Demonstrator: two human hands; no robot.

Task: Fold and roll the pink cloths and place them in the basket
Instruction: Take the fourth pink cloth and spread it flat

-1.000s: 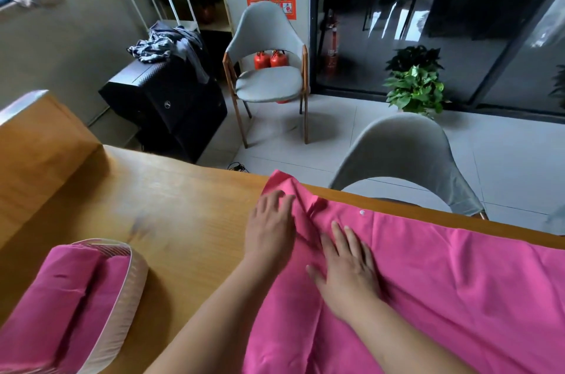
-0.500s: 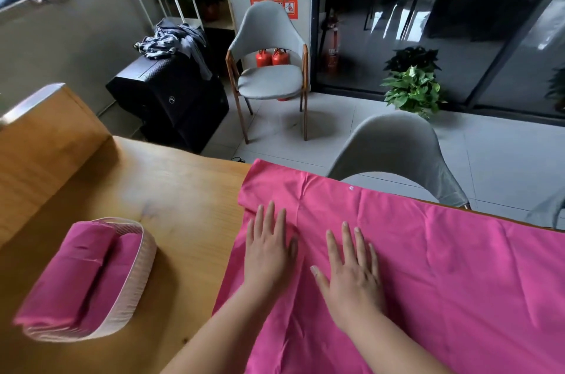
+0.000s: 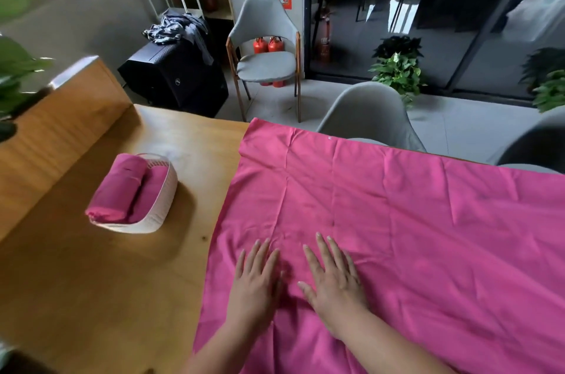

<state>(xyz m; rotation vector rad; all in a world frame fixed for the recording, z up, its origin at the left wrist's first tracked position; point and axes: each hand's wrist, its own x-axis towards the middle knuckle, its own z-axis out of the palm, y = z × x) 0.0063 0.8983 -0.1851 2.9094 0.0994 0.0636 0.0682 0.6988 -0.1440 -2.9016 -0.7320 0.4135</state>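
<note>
A large pink cloth (image 3: 412, 220) lies spread flat over the right part of the wooden table (image 3: 101, 288), with its far left corner at the table's back edge. My left hand (image 3: 255, 282) and my right hand (image 3: 333, 278) rest side by side on the near part of the cloth, palms down and fingers straight. To the left stands a white woven basket (image 3: 162, 205). In it lie two rolled pink cloths (image 3: 119, 190), the longer one sticking out over the near rim.
Two grey chairs (image 3: 367, 116) stand at the table's far edge, a third (image 3: 266, 46) further back by the wall. A raised wooden ledge (image 3: 55, 116) runs along the left, with green leaves (image 3: 12, 67) above it. Bare tabletop lies around the basket.
Both hands have slid back toward me over the cloth, smoothing it. The bunched far left corner now lies flat. The view has pulled back, so basket and cloth appear further away.
</note>
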